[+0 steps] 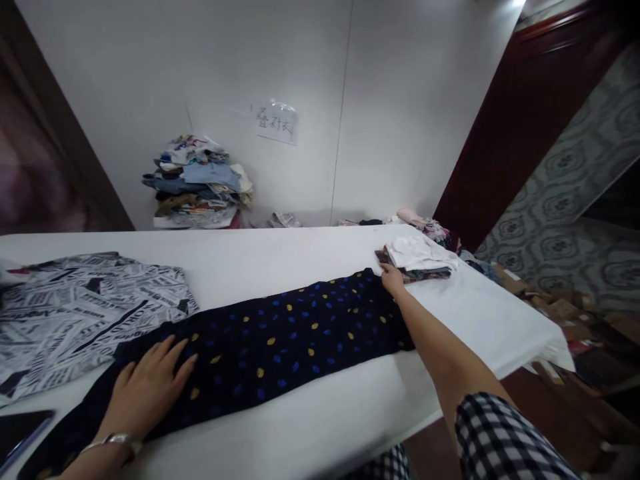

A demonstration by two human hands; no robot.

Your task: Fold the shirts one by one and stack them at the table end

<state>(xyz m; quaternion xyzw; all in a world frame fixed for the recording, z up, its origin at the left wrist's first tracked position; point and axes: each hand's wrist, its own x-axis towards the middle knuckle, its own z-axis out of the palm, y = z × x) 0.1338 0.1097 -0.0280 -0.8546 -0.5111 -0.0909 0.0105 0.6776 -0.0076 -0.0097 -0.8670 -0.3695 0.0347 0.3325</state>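
A long navy garment (295,333) with blue and yellow leaf prints stretches across the white table, folded into a narrow strip. Whether it is a shirt or another kind does not show. On its left part rests my left hand (147,383), palm down with the fingers spread. My right hand (393,280) reaches to the far right end and grips the cloth at its upper corner, its fingers partly hidden. Just beyond that hand lies a small stack of folded clothes, topped by a white garment (420,253). A newspaper-print shirt (95,307) lies at the left, touching the navy cloth.
A tall pile of folded clothes (200,183) stands behind the table against the wall, below a handwritten sign (277,123). A dark phone-like device (23,433) lies at the near left. More clothes (425,223) and cardboard (560,310) sit beyond the right edge.
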